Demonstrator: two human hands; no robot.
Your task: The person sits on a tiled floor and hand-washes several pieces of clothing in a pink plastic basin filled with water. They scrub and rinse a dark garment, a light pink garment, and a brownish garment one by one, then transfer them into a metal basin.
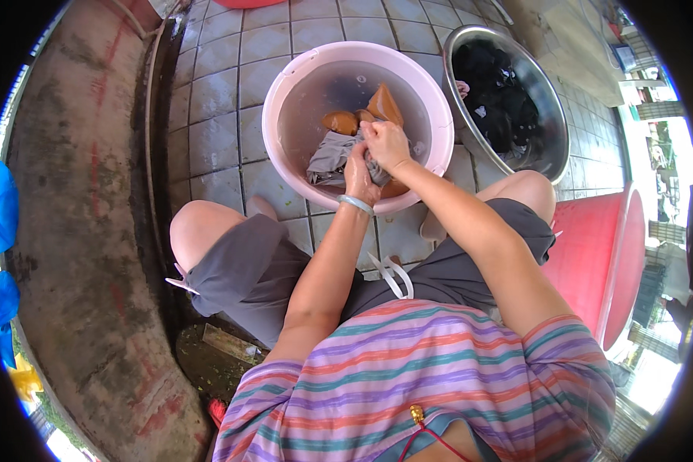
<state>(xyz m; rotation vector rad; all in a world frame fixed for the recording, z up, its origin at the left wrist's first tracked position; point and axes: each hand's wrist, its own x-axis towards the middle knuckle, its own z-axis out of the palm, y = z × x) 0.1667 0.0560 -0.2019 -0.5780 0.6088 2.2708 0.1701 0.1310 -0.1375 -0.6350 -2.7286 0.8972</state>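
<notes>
A pink plastic basin point(277, 167) of cloudy grey water stands on the floor between my knees. My left hand point(360, 174), with a pale bangle at the wrist, grips wet grey cloth point(332, 153) on the near side of the basin. Just above and to its right, my right hand point(386, 143) is closed on a bunched part of the fabric, close against the left. Brown-orange cloth point(384, 104) bulges out of the water beyond my fingers. Another rounded brown bulge point(341, 122) shows at the left. Folds under my palms are hidden.
A metal basin point(459, 118) of dark wet clothes is at the right. A large red plastic tub point(583, 248) lies near my right knee. A stained concrete ledge point(75, 231) runs along the left. Grey floor tiles point(213, 92) surround the pink basin.
</notes>
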